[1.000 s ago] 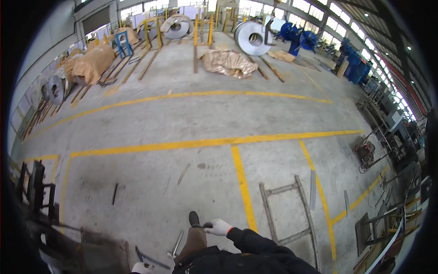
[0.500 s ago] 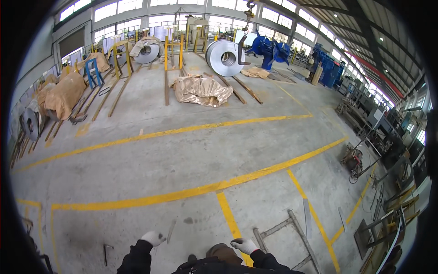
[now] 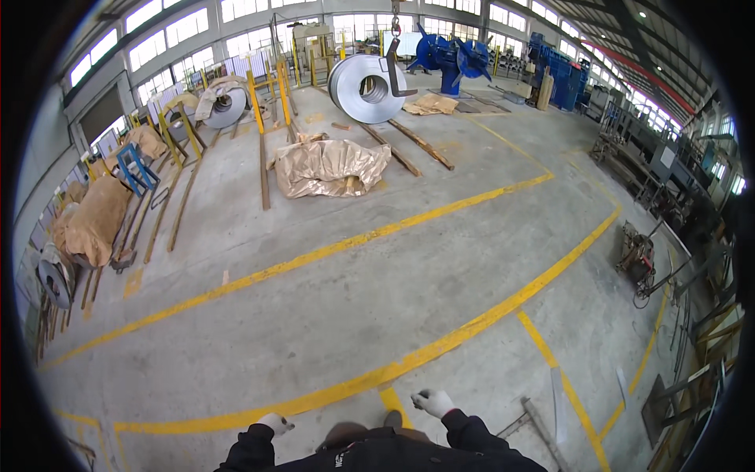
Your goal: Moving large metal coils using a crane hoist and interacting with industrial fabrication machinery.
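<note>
Wrap [image 3: 326, 167], brn, on flr [image 3: 354, 291], contents unclear; L hand [image 3: 275, 423] & R hand [image 3: 433, 403] half-curled, can't tell if holding.

Grey concrete floor [image 3: 338, 322], scuffed and stained, is being divided by painted yellow lines [image 3: 472, 329]. Pale walls [image 3: 39, 157] are being pierced by banded windows [image 3: 187, 29], through which bright daylight is being admitted, while at the left a dark shuttered opening [image 3: 101, 116] is being framed by the wall. Overhead at the right, a sloping roof [image 3: 680, 51] is being carried on dark beams [image 3: 631, 33], with a long red beam [image 3: 641, 75] being mounted beneath and small lamps [image 3: 642, 14] being lit.
</note>
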### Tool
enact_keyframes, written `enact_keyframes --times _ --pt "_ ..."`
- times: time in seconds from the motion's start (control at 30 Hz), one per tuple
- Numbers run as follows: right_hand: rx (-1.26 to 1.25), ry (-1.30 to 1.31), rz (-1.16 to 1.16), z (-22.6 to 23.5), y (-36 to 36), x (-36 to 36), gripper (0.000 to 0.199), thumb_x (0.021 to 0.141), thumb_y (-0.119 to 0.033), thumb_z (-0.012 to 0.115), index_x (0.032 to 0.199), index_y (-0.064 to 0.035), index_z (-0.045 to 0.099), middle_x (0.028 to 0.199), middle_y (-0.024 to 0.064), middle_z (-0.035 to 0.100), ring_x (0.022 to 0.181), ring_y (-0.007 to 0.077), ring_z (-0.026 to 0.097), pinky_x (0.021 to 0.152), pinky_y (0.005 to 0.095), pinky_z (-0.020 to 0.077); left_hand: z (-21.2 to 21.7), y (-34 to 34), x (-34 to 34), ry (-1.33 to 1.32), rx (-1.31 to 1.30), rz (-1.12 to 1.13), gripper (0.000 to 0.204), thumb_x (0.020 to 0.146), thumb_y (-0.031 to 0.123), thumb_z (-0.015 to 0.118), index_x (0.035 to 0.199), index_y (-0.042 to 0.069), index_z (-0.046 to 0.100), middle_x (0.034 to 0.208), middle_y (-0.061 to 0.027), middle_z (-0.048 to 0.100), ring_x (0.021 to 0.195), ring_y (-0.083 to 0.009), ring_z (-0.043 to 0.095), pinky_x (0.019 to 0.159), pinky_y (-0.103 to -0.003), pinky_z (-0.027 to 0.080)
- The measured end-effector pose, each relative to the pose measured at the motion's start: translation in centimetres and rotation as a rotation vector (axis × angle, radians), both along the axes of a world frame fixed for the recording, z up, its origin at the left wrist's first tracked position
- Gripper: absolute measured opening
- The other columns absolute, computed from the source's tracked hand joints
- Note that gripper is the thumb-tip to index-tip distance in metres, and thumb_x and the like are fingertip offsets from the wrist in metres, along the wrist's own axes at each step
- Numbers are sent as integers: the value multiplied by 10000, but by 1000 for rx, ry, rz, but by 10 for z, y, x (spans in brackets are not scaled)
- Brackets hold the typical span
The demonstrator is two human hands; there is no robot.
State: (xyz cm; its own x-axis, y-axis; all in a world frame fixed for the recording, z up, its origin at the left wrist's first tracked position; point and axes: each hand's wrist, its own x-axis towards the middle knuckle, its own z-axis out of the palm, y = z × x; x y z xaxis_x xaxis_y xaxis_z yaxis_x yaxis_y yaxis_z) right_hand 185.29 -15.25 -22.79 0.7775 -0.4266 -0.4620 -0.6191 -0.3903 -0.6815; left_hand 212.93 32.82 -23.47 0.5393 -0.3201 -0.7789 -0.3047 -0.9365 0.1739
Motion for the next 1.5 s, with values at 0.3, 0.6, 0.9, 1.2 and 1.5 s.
enact_keyframes --times 0.3,0.6,0.9,1.2,1.5 --pt "-55 -102 21 43 -272 298 539 980 -511 635 912 3 780 841 135 783 813 225 769 780 354 586 -11 -276 161 218 -14 262 466 910 477 726 908 11 730 746 -70 734 609 -181 683 621 -342 562" --pt "-103 128 -230 26 -534 423 541 971 -540 601 888 -38 785 820 128 770 816 280 749 814 395 573 -27 -647 503 61 -159 -137 560 886 548 667 1102 45 781 974 -170 780 980 -349 742 887 -422 564" --pt "-104 -25 -482 -61 -809 600 302 952 -309 652 1081 -64 771 910 132 773 825 257 746 817 378 581 -32 -1000 807 -183 -524 -209 453 907 468 693 1085 61 784 999 -183 774 977 -333 747 860 -427 574" --pt "121 -166 -415 5 -1153 910 275 994 -136 610 1143 68 719 925 122 772 818 155 724 785 300 577 -55 -1152 930 136 -262 250 516 891 524 740 1032 30 783 774 -102 750 678 -218 728 693 -375 572" --pt "88 -191 -357 11 -1429 1193 338 1034 -232 634 997 94 716 812 109 741 734 154 711 693 303 572 -128 -1405 1131 190 -149 252 638 874 627 706 1072 25 777 871 -132 769 807 -280 743 794 -395 574"
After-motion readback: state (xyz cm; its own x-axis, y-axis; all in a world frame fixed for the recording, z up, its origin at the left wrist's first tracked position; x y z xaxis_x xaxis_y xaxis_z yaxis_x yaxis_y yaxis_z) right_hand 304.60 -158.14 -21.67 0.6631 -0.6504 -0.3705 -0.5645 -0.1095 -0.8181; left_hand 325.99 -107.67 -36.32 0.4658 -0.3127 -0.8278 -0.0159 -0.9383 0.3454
